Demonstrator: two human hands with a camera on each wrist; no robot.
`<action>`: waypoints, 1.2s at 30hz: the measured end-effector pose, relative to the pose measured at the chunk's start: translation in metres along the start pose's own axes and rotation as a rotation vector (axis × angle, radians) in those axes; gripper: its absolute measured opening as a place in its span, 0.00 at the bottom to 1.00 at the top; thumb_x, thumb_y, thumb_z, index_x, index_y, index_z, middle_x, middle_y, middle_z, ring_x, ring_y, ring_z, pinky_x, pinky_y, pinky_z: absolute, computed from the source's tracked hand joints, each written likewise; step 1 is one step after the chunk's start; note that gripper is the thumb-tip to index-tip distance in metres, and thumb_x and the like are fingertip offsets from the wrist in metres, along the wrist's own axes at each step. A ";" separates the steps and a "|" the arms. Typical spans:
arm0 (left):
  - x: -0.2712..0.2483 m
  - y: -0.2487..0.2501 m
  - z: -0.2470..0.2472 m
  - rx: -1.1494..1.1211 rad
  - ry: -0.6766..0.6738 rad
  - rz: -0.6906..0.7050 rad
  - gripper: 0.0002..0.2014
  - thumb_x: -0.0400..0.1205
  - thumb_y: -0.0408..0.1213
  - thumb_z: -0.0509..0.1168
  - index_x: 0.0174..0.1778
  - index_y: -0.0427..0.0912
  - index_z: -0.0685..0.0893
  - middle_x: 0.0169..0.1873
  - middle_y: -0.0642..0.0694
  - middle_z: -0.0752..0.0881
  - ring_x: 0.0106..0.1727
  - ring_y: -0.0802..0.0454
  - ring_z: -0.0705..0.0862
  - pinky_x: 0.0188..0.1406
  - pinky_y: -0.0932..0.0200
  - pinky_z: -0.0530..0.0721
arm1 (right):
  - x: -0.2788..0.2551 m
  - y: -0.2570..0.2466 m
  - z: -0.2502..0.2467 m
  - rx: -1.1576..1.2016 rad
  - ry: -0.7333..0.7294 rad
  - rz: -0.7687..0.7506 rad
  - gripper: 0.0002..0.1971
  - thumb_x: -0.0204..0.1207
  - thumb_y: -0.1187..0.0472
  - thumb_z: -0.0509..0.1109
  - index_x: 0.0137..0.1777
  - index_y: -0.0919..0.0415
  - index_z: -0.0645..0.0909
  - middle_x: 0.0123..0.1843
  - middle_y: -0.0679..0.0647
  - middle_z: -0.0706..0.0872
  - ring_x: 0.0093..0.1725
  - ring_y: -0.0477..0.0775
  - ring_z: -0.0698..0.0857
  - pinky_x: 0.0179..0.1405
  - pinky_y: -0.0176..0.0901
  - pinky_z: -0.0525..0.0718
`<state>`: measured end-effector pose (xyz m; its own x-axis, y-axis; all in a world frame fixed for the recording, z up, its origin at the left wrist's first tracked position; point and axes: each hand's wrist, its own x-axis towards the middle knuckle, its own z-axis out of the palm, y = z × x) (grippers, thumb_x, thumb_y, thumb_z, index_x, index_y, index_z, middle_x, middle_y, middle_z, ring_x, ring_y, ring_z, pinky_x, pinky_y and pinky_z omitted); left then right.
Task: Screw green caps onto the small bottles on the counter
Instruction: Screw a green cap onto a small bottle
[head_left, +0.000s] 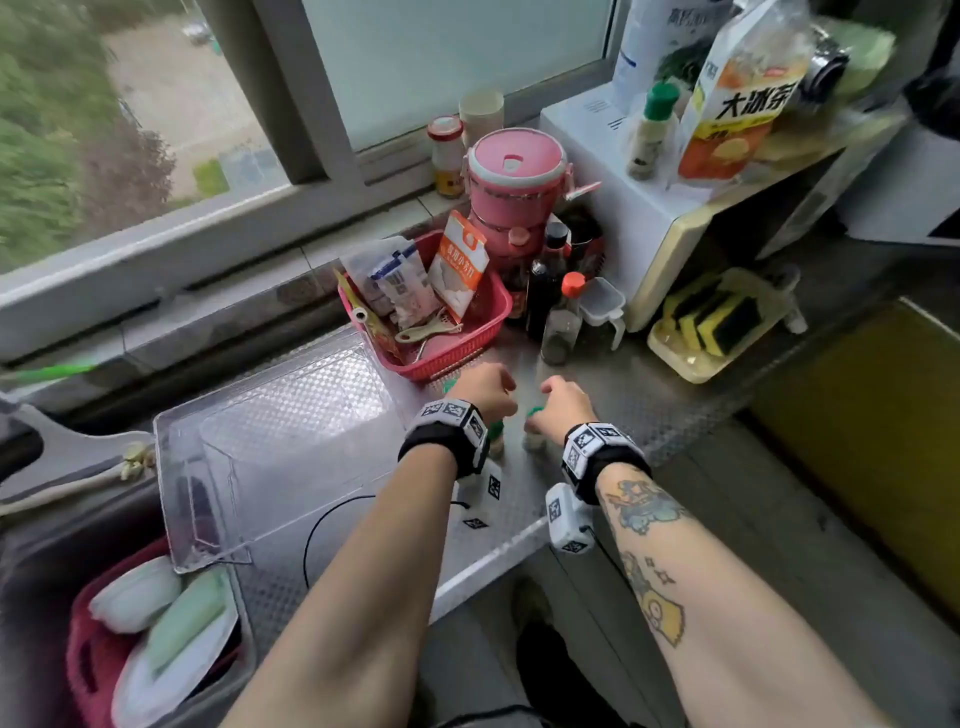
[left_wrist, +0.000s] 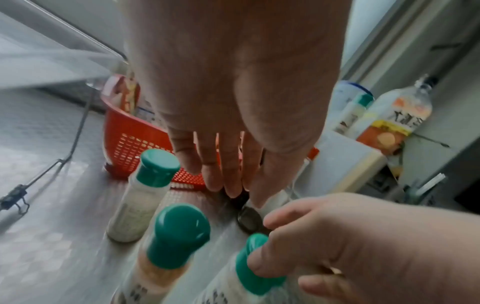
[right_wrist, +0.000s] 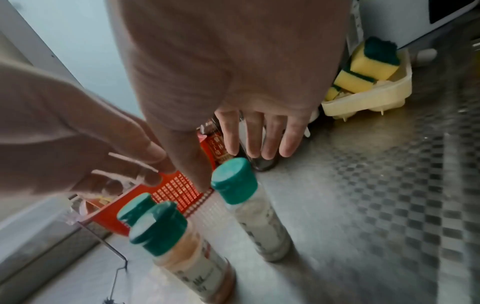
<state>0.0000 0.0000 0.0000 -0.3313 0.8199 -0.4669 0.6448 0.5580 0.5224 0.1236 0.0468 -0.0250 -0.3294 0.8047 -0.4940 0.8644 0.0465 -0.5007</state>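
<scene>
small bottles with green caps stand on the metal counter (head_left: 613, 395), just in front of the red basket (head_left: 457, 332). from the head view only two show, partly hidden by the hands: one (head_left: 496, 441) under the left hand (head_left: 483, 387), one (head_left: 534, 434) under the right hand (head_left: 563, 405). both hands hang close together over them, fingers bent downward.

in the left wrist view three capped bottles stand in front of the red basket (left_wrist: 135, 142): the far one (left_wrist: 141, 197) nearest it, a middle one (left_wrist: 166, 253) with orange powder, and a third (left_wrist: 233, 283) at the bottom edge. the left hand (left_wrist: 233, 123) is spread, fingers straight and apart, holding nothing. the right hand (left_wrist: 350, 246) rests its thumb on the third bottle's cap (left_wrist: 253, 265); a full grip is not clear.

in the right wrist view the right hand (right_wrist: 233, 92) shows straight, parted fingers above a pale bottle (right_wrist: 257, 214), beside the red basket (right_wrist: 176, 191); its thumb tip is hidden behind the cap (right_wrist: 233, 181). the orange bottle (right_wrist: 187, 255) stands nearer, another cap (right_wrist: 135, 207) behind it.
</scene>
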 end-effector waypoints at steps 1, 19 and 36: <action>0.005 0.001 0.006 0.024 -0.018 0.006 0.19 0.71 0.32 0.70 0.59 0.41 0.86 0.58 0.42 0.89 0.60 0.44 0.86 0.64 0.52 0.84 | 0.001 0.004 0.001 -0.018 -0.015 0.001 0.32 0.66 0.57 0.77 0.72 0.57 0.74 0.72 0.60 0.77 0.69 0.64 0.78 0.68 0.55 0.79; -0.002 0.028 0.006 0.086 0.013 0.090 0.14 0.73 0.38 0.71 0.54 0.41 0.89 0.53 0.39 0.91 0.57 0.40 0.88 0.54 0.54 0.84 | -0.016 -0.010 -0.030 -0.108 0.010 -0.023 0.17 0.60 0.59 0.75 0.49 0.51 0.78 0.54 0.58 0.88 0.51 0.63 0.86 0.54 0.54 0.87; -0.096 -0.082 -0.189 -0.193 0.378 -0.020 0.07 0.76 0.43 0.69 0.43 0.43 0.87 0.48 0.39 0.92 0.50 0.43 0.89 0.52 0.52 0.86 | -0.073 -0.242 -0.003 -0.248 0.016 -0.463 0.20 0.63 0.51 0.72 0.55 0.53 0.76 0.56 0.58 0.87 0.56 0.62 0.85 0.61 0.59 0.82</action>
<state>-0.1513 -0.1006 0.1364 -0.5950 0.7779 -0.2020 0.5067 0.5582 0.6570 -0.0610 -0.0214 0.1342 -0.6941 0.6756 -0.2486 0.6941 0.5365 -0.4800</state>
